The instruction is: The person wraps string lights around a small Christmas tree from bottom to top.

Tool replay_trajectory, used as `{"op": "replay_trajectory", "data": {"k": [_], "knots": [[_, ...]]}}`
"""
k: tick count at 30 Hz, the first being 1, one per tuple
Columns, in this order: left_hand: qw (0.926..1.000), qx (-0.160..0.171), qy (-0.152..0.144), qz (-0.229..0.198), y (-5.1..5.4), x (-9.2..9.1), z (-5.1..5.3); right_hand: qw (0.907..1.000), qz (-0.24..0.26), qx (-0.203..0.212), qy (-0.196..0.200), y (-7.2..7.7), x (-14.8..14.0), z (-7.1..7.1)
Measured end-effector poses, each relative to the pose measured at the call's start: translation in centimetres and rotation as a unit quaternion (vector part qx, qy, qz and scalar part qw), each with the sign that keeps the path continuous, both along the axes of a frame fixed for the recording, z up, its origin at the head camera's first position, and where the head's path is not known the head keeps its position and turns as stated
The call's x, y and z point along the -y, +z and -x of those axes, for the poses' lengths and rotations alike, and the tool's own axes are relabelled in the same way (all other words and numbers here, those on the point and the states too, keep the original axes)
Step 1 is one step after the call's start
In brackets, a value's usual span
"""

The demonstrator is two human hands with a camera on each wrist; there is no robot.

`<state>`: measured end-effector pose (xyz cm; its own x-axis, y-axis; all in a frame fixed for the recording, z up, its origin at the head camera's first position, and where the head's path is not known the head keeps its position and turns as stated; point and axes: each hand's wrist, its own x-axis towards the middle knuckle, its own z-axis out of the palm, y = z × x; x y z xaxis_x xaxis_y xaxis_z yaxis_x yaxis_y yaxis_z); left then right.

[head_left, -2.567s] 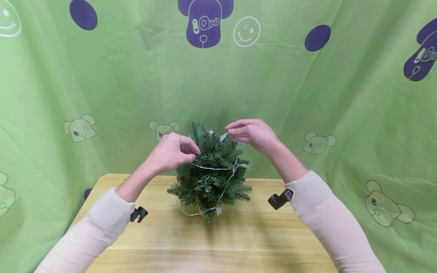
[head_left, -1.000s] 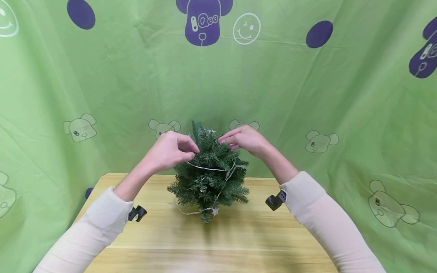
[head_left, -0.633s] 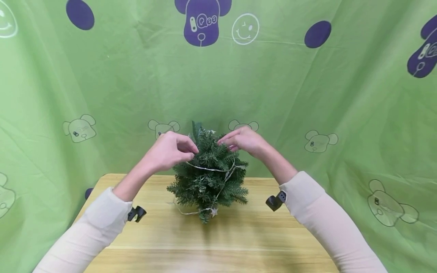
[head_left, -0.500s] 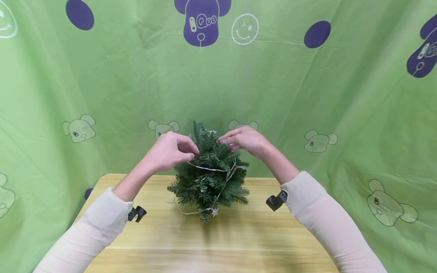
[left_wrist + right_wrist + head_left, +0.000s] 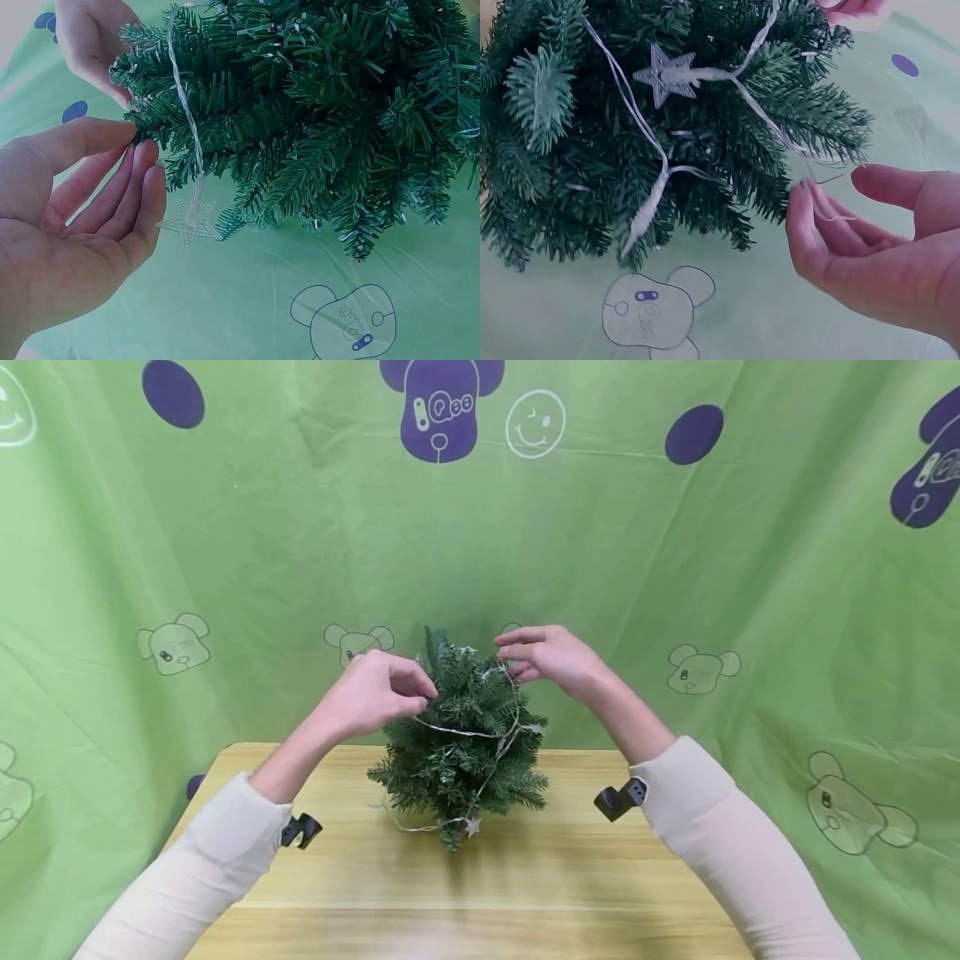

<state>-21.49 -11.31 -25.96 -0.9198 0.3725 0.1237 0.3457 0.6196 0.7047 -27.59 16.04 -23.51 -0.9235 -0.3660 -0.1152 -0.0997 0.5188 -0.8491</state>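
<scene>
A small artificial Christmas tree stands on the table, wound with a clear wire string of star lights. At its left side my left hand pinches a branch tip between thumb and forefinger. Below those fingers, in the left wrist view, a clear star hangs from the wire. My right hand is by the upper right of the tree, thumb and fingers apart. In the right wrist view, thin wire loops lie against its fingers, and another star sits on the branches.
The wooden table carries the tree near its back edge. A green printed cloth hangs behind and at both sides. Low at the front of the tree, a star and a slack wire loop hang out over the tabletop.
My right hand first moved in to the tree's upper right, then drew back up and right with its fingers parting, leaving wire showing there. My left hand has stayed nearly still.
</scene>
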Motion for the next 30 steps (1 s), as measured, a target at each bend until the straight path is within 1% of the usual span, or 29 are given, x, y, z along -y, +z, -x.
{"op": "replay_trajectory", "data": {"k": [6, 8, 11, 15, 19, 30], "knots": [[1.0, 0.002, -0.001, -0.002, 0.0, 0.0, 0.0, 0.9983, -0.039, -0.034, -0.028, 0.7, -0.8, -0.7], [1.0, 0.002, -0.002, -0.003, 0.0, 0.0, 0.0, 0.9977, -0.041, -0.042, -0.035, 0.7, -0.9, -0.8], [1.0, 0.003, -0.002, -0.004, 0.0, -0.1, 0.1, 0.9973, -0.04, -0.051, -0.034, 0.5, -1.0, -0.8], [1.0, 0.002, -0.001, -0.004, 0.0, -0.1, 0.1, 0.9975, -0.046, -0.05, -0.02, -0.1, -1.1, -0.7], [1.0, 0.0, 0.0, -0.004, -0.1, -0.1, 0.1, 0.998, -0.044, -0.042, -0.016, -0.9, -1.0, -0.5], [1.0, 0.001, 0.002, -0.004, 0.0, -0.1, -0.1, 0.9978, -0.042, -0.048, -0.02, -1.7, -0.9, -0.3]]}}
